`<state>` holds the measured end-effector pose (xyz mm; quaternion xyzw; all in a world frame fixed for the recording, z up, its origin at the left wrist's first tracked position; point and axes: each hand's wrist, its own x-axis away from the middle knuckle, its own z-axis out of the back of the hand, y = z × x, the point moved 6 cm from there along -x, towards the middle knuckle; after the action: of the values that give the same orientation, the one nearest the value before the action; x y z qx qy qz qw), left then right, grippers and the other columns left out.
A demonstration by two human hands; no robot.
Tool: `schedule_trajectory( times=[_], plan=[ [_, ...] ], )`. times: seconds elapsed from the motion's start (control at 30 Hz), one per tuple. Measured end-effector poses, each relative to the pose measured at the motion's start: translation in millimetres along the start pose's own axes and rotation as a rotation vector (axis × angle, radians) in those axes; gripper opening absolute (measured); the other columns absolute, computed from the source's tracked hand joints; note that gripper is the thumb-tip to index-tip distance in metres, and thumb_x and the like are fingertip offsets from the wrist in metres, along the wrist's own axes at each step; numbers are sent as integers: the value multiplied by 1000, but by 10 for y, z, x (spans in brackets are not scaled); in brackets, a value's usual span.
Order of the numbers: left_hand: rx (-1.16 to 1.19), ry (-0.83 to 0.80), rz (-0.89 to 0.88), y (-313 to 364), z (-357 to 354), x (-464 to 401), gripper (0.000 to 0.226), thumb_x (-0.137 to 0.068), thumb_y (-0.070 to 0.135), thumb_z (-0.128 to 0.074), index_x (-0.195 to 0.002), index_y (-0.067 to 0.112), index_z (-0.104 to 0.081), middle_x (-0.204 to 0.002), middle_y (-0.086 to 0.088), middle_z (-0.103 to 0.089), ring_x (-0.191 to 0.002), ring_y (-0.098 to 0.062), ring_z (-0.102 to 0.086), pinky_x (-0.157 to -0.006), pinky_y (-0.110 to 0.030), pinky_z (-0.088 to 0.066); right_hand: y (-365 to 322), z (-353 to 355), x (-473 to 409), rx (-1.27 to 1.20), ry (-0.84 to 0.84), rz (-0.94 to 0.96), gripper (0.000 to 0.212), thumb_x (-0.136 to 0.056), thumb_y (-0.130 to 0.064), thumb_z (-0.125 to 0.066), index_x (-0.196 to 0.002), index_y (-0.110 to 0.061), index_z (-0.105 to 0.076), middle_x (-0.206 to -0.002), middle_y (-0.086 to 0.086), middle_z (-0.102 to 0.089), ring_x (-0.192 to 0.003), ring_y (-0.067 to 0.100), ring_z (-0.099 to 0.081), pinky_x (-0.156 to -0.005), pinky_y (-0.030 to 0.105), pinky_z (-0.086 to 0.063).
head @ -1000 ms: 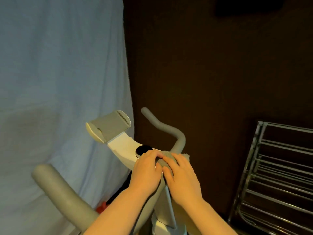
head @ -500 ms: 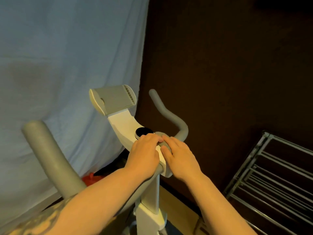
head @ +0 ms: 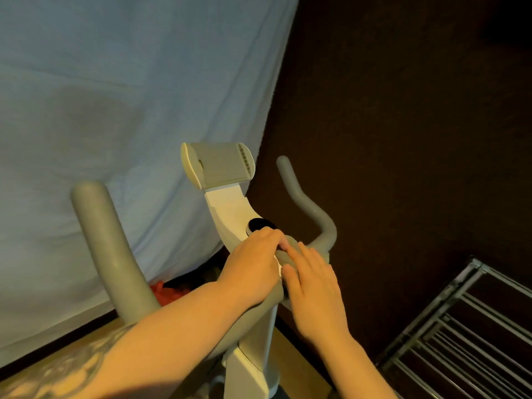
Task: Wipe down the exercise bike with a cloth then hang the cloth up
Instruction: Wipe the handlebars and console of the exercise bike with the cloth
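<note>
The exercise bike has a white stem (head: pixel 230 208), a grey device holder (head: pixel 221 162) on top and a black knob (head: pixel 259 224). Its grey handlebars rise at the left (head: pixel 106 249) and at the right (head: pixel 308 203). A bunched grey cloth (head: pixel 292 250) lies on the middle of the handlebar, just below the knob. My left hand (head: pixel 253 266) curls over the cloth's left side. My right hand (head: pixel 313 289) lies on it from the right with fingers stretched. Most of the cloth is hidden under both hands.
A metal drying rack (head: pixel 460 341) with several rails stands low at the right. A pale blue sheet (head: pixel 115 110) hangs behind the bike and a dark wall (head: pixel 403 139) is to the right. Something red (head: pixel 164 292) lies on the floor beneath the sheet.
My view has swung, so the bike sits further right in the frame. Both hands stay together on the cloth at the handlebar's middle, with only small shifts of the fingers.
</note>
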<state>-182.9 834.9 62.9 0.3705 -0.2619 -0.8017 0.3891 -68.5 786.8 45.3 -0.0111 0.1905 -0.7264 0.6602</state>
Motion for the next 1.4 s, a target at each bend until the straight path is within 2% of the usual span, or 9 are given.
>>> schedule_trajectory(
  times=[0.1, 0.23, 0.43, 0.57, 0.7, 0.87, 0.93, 1.1, 1.4],
  plan=[
    [-38, -15, 20, 35, 14, -7, 33, -87, -3, -49, -109, 20, -58, -112, 5, -55, -104, -14, -49, -92, -38, -44, 136, 29, -305, -144, -2, -97, 52, -99, -46, -19, -146, -34, -38, -151, -10, -38, -143, 15, -28, -116, 40, -26],
    [-56, -8, 9, 46, 21, 21, 22, -84, 1, -52, -92, 21, -56, -97, 6, -53, -92, -14, -47, -83, -40, -43, -74, -114, 65, 31, 152, -26, 62, -95, -50, -3, -151, -37, -26, -157, -15, -24, -147, 7, -13, -120, 39, -16],
    [-167, 4, 12, 73, -10, -13, 27, -91, 5, -50, -108, 24, -60, -108, 11, -54, -103, -10, -45, -90, -31, -43, 139, 3, -272, -148, 110, -188, 45, -104, -38, -27, -147, -31, -38, -154, -9, -33, -143, 9, -23, -118, 35, -22],
    [-193, -24, -19, 91, -24, -4, 26, -89, 2, -50, -101, 24, -57, -103, 11, -51, -100, -11, -44, -83, -26, -37, -4, -73, 90, -89, 190, -116, 47, -104, -40, -19, -149, -33, -34, -155, -15, -27, -146, 6, -14, -121, 31, -12],
    [-212, -5, -16, 120, 10, -29, 27, -92, 5, -48, -107, 25, -58, -109, 10, -53, -103, -11, -44, -88, -29, -39, 169, -19, -246, -193, 208, -210, 43, -104, -32, -29, -145, -29, -42, -150, -10, -39, -138, 7, -29, -110, 24, -23],
    [-192, -8, -1, 158, 36, 6, 18, -91, 7, -48, -87, 23, -54, -97, 8, -52, -97, -13, -45, -83, -30, -40, -138, -141, 304, -220, 320, -202, 51, -100, -47, -12, -149, -39, -26, -157, -22, -10, -146, -1, 5, -104, 1, 14],
    [-199, -2, -18, 184, 42, -5, 19, -90, 6, -52, -87, 25, -53, -98, 9, -51, -97, -13, -44, -82, -29, -39, -45, -142, 246, -388, 391, -246, 46, -101, -47, -20, -145, -39, -33, -158, -18, -17, -146, -2, 0, -100, -3, 11],
    [-158, -12, 12, 95, 2, 30, 23, -93, 5, -52, -94, 28, -55, -97, 12, -47, -97, -10, -46, -81, -29, -44, -150, -223, 345, -672, 562, -476, 44, -104, -27, -33, -148, -36, -34, -157, -18, -16, -145, 1, -7, -105, 15, -10],
    [53, 85, 59, -6, 86, 54, 27, -87, -2, -47, -89, 21, -61, -102, 5, -54, -98, -11, -46, -82, -31, -45, -261, -64, 161, -16, 236, -190, 45, -104, -38, -20, -146, -37, -36, -157, -10, -27, -148, 13, -10, -119, 50, 1]
  ],
)
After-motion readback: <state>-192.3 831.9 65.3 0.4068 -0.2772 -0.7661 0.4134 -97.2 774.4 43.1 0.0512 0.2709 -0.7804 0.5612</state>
